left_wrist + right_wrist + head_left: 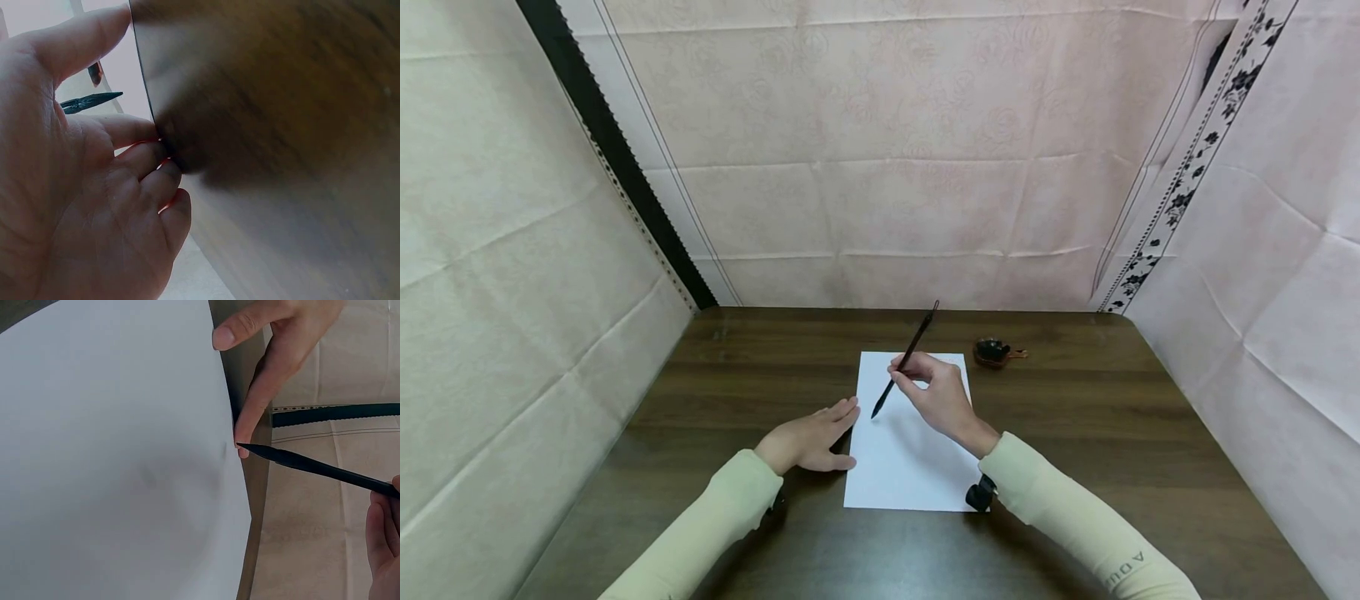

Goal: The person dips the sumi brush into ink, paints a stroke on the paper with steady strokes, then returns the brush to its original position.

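In the head view, my right hand pinches a black calligraphy brush by its handle, tilted with the pointed tip down. The brush tip hangs over the upper left part of a white sheet of paper; whether it touches is hard to tell there. In the right wrist view, the brush appears raised, and the sheet shows no clear marks. My left hand lies at the paper's left edge with fingers extended, fingertips and thumb touching that edge. The left wrist view shows the palm from below.
A small brown dish with something dark and glossy in it sits beyond the paper's upper right corner. The brown wooden table is bordered by pale cloth hangings at the back and both sides.
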`<state>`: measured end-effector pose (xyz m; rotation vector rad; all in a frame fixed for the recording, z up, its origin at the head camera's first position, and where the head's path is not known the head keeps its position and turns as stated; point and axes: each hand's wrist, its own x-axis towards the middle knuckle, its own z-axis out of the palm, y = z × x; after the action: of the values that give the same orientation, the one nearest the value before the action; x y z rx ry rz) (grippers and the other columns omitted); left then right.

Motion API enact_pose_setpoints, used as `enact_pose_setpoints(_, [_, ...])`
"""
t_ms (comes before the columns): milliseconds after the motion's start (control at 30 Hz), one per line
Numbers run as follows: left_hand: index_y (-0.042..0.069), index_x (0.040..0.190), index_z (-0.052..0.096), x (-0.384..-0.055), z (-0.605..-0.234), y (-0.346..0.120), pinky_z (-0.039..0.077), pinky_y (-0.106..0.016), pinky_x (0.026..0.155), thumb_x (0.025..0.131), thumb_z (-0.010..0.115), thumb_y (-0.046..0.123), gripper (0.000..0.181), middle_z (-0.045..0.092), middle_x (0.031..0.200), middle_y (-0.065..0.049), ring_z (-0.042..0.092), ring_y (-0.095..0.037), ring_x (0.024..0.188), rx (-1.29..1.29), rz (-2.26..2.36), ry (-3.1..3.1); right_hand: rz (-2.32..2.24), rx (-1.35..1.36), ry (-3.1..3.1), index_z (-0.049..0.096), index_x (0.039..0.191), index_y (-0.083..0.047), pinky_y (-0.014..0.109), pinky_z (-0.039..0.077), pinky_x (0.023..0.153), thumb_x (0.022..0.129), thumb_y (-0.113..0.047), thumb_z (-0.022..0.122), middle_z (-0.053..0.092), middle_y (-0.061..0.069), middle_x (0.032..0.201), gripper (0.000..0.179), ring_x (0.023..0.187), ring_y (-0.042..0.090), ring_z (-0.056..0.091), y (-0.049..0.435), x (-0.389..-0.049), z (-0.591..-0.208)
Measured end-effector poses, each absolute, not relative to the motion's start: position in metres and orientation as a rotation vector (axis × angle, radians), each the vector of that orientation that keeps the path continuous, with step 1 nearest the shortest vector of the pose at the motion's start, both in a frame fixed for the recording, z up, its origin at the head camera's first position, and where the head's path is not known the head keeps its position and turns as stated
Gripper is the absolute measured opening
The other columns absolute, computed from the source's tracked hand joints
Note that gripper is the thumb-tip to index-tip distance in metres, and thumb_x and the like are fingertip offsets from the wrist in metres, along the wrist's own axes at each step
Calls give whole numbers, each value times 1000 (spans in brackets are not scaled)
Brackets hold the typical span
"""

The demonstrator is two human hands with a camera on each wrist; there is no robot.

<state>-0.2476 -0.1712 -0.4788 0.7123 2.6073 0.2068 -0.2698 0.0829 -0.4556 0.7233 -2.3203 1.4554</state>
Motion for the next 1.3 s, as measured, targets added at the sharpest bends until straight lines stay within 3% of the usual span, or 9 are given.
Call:
enact_pose_setpoints(500, [13,170,21,-249,-479,-171,26,-47,134,101,63,54,90,12,180,-5,18,-25,167,720,206,2593,1414,712,-2339,77,110,-13,32,64,92,98,-12,76,82,2,107,13,99,15,79,87,-270,-469])
enact_pose_setpoints(1300, [13,170,21,-249,-477,-170,25,-47,134,100,64,53,91,12,180,-5,17,-25,167,711,208,2589,1367,719,-2356,77,111,-9,39,65,92,96,-8,77,82,6,108,14,97,19,80,99,-264,-469])
